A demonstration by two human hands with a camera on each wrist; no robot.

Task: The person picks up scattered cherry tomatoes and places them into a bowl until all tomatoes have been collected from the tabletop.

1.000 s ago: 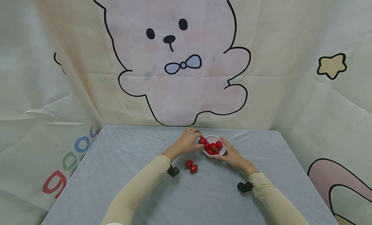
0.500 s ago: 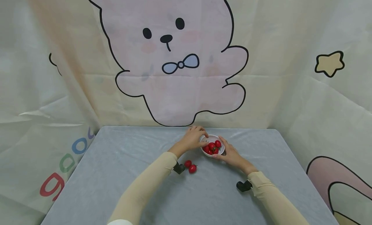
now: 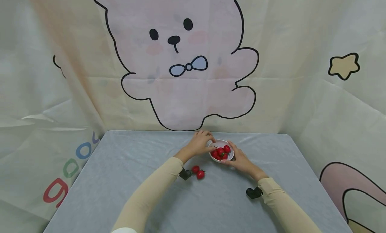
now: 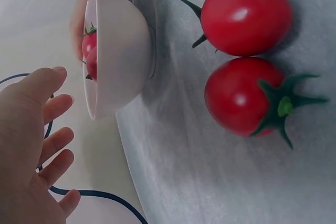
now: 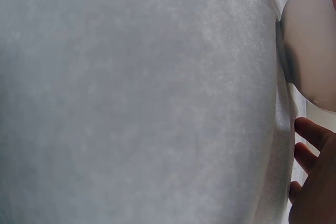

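Note:
My left hand (image 3: 198, 144) hovers over the left rim of a white bowl (image 4: 125, 59), fingers loosely bent. Nothing shows between its fingers (image 4: 59, 166) in the left wrist view. My right hand (image 3: 242, 163) holds the bowl from the right, thumb at the near rim and fingers round the far side. Several red cherry tomatoes (image 3: 220, 151) with green stems lie inside. On the cloth in front of the bowl rest two more, one tomato (image 4: 247, 17) touching the other tomato (image 4: 239, 98). The right wrist view catches only part of the bowl (image 5: 312, 45) and hand.
A pale blue-grey cloth (image 3: 223, 206) covers the table. The bowl stands toward the table's far edge. Behind it hangs a curtain (image 3: 271, 102) printed with a bear. A black wrist mount (image 3: 185, 174) on the left arm sits close beside the two loose tomatoes.
My left hand has let go of a tomato at the bowl's left side, and that tomato now lies in the bowl. The hand moved slightly right. My right hand stays on the bowl.

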